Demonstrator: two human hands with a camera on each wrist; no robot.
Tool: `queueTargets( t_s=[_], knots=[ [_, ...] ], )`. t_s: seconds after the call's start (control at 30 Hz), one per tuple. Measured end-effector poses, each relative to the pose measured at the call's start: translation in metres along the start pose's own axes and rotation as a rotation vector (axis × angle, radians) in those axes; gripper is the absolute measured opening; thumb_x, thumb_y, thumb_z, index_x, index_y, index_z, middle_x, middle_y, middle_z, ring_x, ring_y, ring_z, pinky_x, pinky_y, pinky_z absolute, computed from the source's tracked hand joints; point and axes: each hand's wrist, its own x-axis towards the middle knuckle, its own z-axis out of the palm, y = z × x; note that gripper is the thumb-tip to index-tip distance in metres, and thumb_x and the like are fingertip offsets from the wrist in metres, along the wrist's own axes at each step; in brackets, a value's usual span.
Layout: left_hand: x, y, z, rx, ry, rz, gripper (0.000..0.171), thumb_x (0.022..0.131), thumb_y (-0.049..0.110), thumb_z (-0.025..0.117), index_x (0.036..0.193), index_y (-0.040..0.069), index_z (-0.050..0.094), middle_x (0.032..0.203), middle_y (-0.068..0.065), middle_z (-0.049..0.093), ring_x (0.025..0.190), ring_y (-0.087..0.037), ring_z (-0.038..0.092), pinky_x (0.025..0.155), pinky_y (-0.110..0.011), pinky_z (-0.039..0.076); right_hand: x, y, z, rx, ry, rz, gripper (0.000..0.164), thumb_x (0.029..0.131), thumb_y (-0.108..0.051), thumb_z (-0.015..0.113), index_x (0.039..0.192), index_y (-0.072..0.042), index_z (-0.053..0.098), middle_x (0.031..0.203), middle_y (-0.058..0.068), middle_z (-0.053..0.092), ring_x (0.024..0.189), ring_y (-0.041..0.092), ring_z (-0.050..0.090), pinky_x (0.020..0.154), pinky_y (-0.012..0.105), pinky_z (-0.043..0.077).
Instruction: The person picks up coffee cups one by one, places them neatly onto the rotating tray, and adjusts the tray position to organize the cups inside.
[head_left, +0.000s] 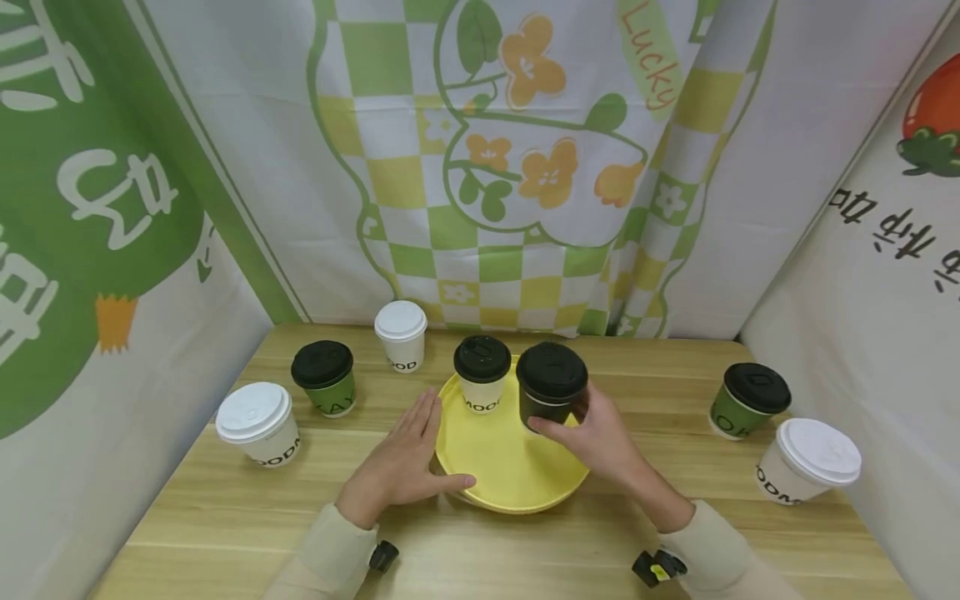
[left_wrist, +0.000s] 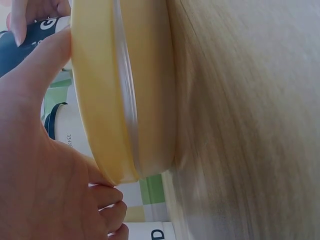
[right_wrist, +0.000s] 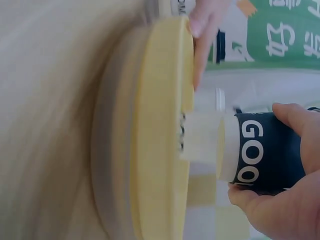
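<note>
A black-sleeved paper cup (right_wrist: 267,150) with a black lid (head_left: 552,371) is in my right hand (head_left: 603,437), thumb and fingers on either side of it. In the right wrist view its white base hangs above a round yellow turntable (head_left: 498,475). On that turntable, toward the back, stands a white cup (head_left: 482,393) with a black lid. My left hand (head_left: 405,458) touches the turntable's left rim, fingers extended along the edge and thumb apart at the front. The left wrist view shows the rim (left_wrist: 102,100) between thumb and fingers.
On the wooden table (head_left: 300,517), left of the turntable, are a white-lidded cup (head_left: 258,425), a green cup (head_left: 325,379) and a smaller white cup (head_left: 401,337). At right stand another green cup (head_left: 746,400) and a white cup (head_left: 806,462). Printed curtains (head_left: 517,167) enclose the table.
</note>
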Motion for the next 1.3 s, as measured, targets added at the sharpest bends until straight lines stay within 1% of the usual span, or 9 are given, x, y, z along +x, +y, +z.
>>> queueTargets(
  t_s=[0.17,0.3,0.43,0.57,0.73,0.87,1.03,1.3],
  knots=[
    [0.000,0.001,0.001,0.008,0.007,0.011,0.130,0.087,0.080,0.064,0.167,-0.006,0.010,0.177,-0.026,0.004,0.166,-0.041,0.009,0.135,-0.055,0.021,-0.004,-0.001,0.031,0.043,-0.044,-0.017,0.075,0.083,-0.014,0.092,0.147,-0.018,0.054,0.141,0.007,0.066,0.132,0.028,0.066,0.113,0.042,0.054],
    [0.000,0.001,0.001,0.012,0.017,0.021,0.129,0.087,0.079,0.065,0.166,-0.007,0.010,0.176,-0.027,0.004,0.166,-0.042,0.009,0.135,-0.056,0.021,-0.004,0.000,0.054,0.056,-0.057,-0.025,0.075,0.083,-0.016,0.092,0.147,-0.019,0.054,0.140,0.003,0.067,0.131,0.024,0.066,0.110,0.039,0.056],
    [0.000,0.000,0.001,0.013,0.031,0.022,0.130,0.086,0.078,0.066,0.166,-0.007,0.010,0.176,-0.028,0.005,0.165,-0.043,0.010,0.134,-0.057,0.022,-0.001,0.003,0.072,0.056,-0.062,-0.017,0.074,0.083,-0.018,0.093,0.146,-0.020,0.054,0.138,0.000,0.068,0.130,0.020,0.067,0.109,0.038,0.057],
    [0.000,0.000,0.002,-0.007,0.040,0.031,0.131,0.085,0.078,0.068,0.167,-0.006,0.009,0.176,-0.028,0.006,0.165,-0.045,0.011,0.133,-0.058,0.023,0.001,0.006,0.087,0.050,-0.070,-0.005,0.077,0.083,-0.018,0.092,0.148,-0.020,0.052,0.140,-0.001,0.067,0.130,0.020,0.066,0.110,0.039,0.057],
    [0.000,0.000,0.002,-0.013,0.056,0.046,0.131,0.084,0.076,0.070,0.168,-0.002,0.006,0.176,-0.028,0.007,0.164,-0.045,0.011,0.133,-0.059,0.022,0.002,0.010,0.100,0.028,-0.067,-0.019,0.077,0.084,-0.022,0.092,0.150,-0.015,0.051,0.139,0.006,0.068,0.128,0.026,0.068,0.108,0.045,0.058],
    [-0.001,-0.001,0.003,-0.020,0.080,0.064,0.130,0.084,0.074,0.073,0.169,0.001,0.007,0.176,-0.028,0.010,0.163,-0.047,0.015,0.131,-0.063,0.025,0.003,0.014,0.108,0.033,-0.061,0.003,0.075,0.084,-0.022,0.092,0.147,-0.012,0.053,0.138,0.010,0.069,0.129,0.029,0.068,0.109,0.049,0.058],
    [-0.002,-0.001,0.003,-0.030,0.096,0.073,0.129,0.084,0.071,0.075,0.169,0.000,0.009,0.176,-0.027,0.011,0.163,-0.048,0.017,0.130,-0.065,0.026,0.004,0.017,0.116,0.023,-0.067,0.020,0.072,0.084,-0.023,0.092,0.144,-0.012,0.054,0.138,0.011,0.069,0.130,0.029,0.067,0.111,0.050,0.056],
    [-0.002,-0.003,0.001,-0.019,0.089,0.079,0.129,0.085,0.070,0.075,0.169,0.000,0.006,0.175,-0.029,0.008,0.163,-0.049,0.015,0.129,-0.065,0.027,0.007,0.020,0.122,0.006,-0.066,0.001,0.075,0.084,-0.022,0.091,0.147,-0.014,0.052,0.140,0.009,0.069,0.129,0.027,0.067,0.112,0.050,0.055]
  ],
)
